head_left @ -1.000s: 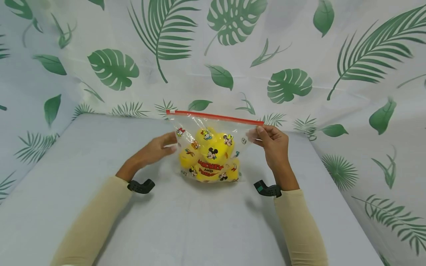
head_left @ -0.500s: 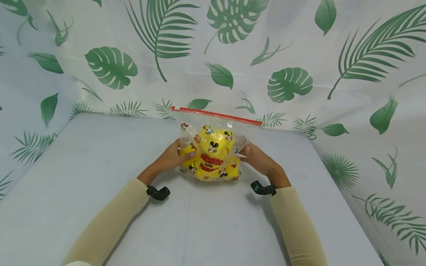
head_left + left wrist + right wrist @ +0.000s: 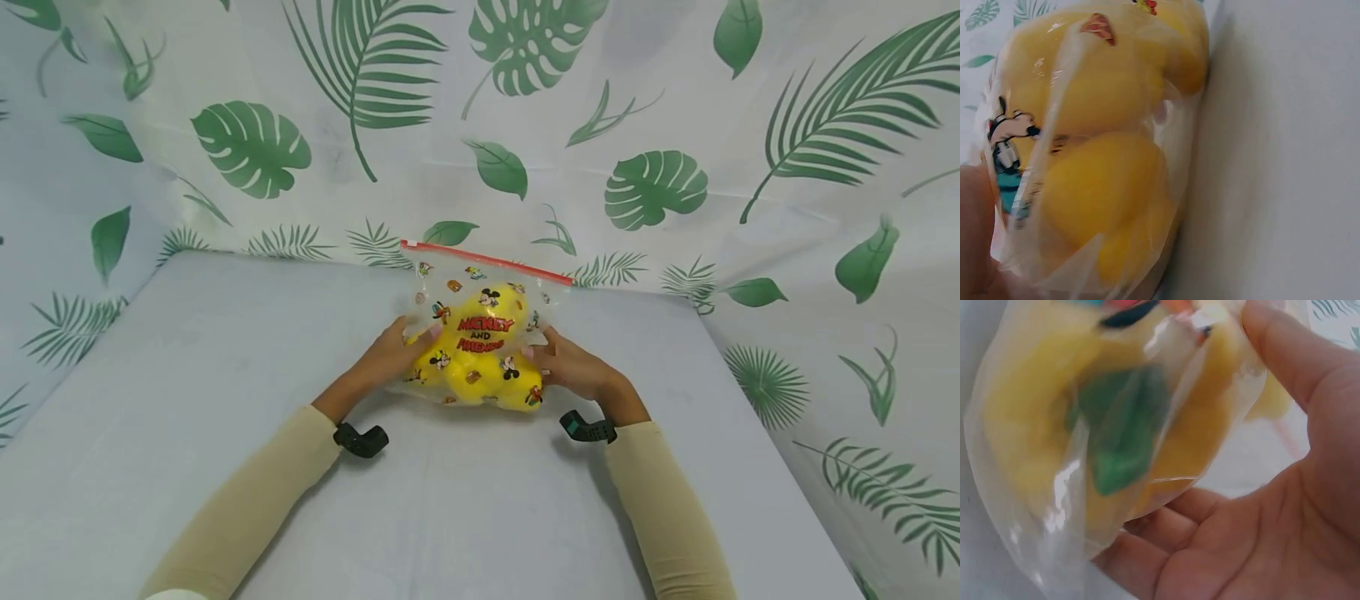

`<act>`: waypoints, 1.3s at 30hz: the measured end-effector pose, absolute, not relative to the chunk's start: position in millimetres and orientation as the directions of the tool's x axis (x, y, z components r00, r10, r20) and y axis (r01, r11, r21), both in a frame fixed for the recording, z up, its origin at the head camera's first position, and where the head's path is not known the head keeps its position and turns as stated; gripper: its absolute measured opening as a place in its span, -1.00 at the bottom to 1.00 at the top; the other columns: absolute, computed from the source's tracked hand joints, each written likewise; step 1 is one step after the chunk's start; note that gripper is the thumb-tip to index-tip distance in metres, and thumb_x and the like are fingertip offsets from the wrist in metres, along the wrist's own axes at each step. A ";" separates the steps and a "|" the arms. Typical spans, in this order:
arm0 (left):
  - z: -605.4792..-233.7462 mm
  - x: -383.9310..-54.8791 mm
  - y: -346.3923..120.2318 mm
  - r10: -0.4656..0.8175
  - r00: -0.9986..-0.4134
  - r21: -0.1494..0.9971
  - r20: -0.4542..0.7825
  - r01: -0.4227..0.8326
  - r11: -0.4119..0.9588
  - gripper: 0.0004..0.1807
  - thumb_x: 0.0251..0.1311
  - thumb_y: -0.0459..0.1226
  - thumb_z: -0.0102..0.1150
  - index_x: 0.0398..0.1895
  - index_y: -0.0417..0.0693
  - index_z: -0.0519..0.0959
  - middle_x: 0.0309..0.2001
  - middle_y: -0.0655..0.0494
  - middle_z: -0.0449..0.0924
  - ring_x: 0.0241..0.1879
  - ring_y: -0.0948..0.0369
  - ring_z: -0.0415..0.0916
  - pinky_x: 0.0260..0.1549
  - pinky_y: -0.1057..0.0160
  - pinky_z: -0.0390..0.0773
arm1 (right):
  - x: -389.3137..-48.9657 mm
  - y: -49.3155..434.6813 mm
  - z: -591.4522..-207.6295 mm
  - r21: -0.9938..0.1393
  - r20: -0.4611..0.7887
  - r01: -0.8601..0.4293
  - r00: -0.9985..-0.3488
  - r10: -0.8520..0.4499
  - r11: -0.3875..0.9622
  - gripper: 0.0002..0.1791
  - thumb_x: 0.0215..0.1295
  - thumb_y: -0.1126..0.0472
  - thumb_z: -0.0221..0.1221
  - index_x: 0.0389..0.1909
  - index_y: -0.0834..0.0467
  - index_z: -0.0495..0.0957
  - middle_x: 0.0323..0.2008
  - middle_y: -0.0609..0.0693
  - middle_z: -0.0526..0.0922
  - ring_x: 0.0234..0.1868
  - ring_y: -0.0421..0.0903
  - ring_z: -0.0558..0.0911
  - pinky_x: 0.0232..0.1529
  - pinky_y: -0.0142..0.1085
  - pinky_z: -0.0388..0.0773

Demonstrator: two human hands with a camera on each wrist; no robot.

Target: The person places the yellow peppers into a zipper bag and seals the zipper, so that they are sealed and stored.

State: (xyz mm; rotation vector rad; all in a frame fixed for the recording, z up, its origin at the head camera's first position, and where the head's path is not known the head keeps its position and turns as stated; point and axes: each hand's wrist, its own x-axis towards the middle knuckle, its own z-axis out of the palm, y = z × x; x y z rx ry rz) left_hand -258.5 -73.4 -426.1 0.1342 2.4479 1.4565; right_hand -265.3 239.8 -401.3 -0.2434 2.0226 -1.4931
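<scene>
A clear zip bag with a red slider strip along its top stands on the table, printed with cartoon figures and red lettering. Several rounded yellow things fill its lower part; in the right wrist view, one yellow thing carries a green, stem-like piece. My left hand grips the bag's left side, thumb across the front and fingers behind. Opposite it, my right hand holds the right side, thumb at the front and fingers curving round the back. Behind the bag, the fingertips are largely hidden.
A white-covered table spreads around the bag. Behind it rises a white cloth backdrop printed with green leaves, which continues along both sides. Each wrist wears a black camera mount.
My right hand has left the bag's upper right corner and moved down to its side. My left hand has moved in to grip the left side. The lettering has shifted upward and the zip edge looks narrower.
</scene>
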 end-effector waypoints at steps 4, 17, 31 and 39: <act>-420.1 -256.2 -73.9 0.225 -0.942 0.868 -0.249 -0.114 0.484 0.25 -0.05 0.56 -0.22 0.54 -0.09 -0.08 0.42 -0.22 0.13 0.34 -0.11 0.15 0.28 -0.21 0.11 | -264.3 237.2 -398.2 -0.901 -0.416 0.285 -0.785 -0.459 0.328 0.17 0.33 -0.15 0.13 0.48 -0.06 -0.67 0.48 0.24 0.02 0.32 0.17 0.34 0.22 0.06 0.33; -416.6 -255.6 -84.8 0.309 -0.896 0.877 -0.318 -0.154 0.455 0.16 0.14 0.41 -0.11 0.55 -0.06 -0.30 0.39 -0.22 0.15 0.32 -0.07 0.15 0.32 -0.21 0.00 | -265.5 234.7 -394.2 -0.857 -0.417 0.197 -0.809 -0.415 0.477 -0.07 0.39 -0.21 0.01 0.51 0.30 -0.09 0.33 0.21 0.34 0.25 0.09 0.41 0.25 0.04 0.31; -413.4 -255.3 -94.6 0.360 -0.898 0.875 -0.253 -0.054 0.480 0.19 0.18 0.36 -0.08 0.51 -0.01 -0.53 0.39 -0.25 0.13 0.27 -0.10 0.26 0.28 -0.18 0.14 | -266.0 244.2 -388.8 -0.798 -0.447 0.109 -0.766 -0.462 0.592 -0.19 0.39 -0.22 -0.01 0.36 0.36 0.27 0.15 0.19 0.51 0.07 0.09 0.52 0.00 -0.07 0.56; -395.6 -276.6 -129.2 0.328 -0.933 0.655 -0.151 0.154 0.740 -0.08 0.38 0.27 -0.43 0.54 -0.21 -0.17 0.42 -0.31 0.09 0.37 -0.20 0.11 0.26 -0.21 0.14 | -268.4 268.8 -381.9 -0.707 -0.262 -0.076 -0.895 -0.360 0.703 -0.31 0.47 -0.16 -0.11 0.35 0.31 0.31 0.18 0.27 0.50 0.14 0.19 0.52 0.12 0.07 0.44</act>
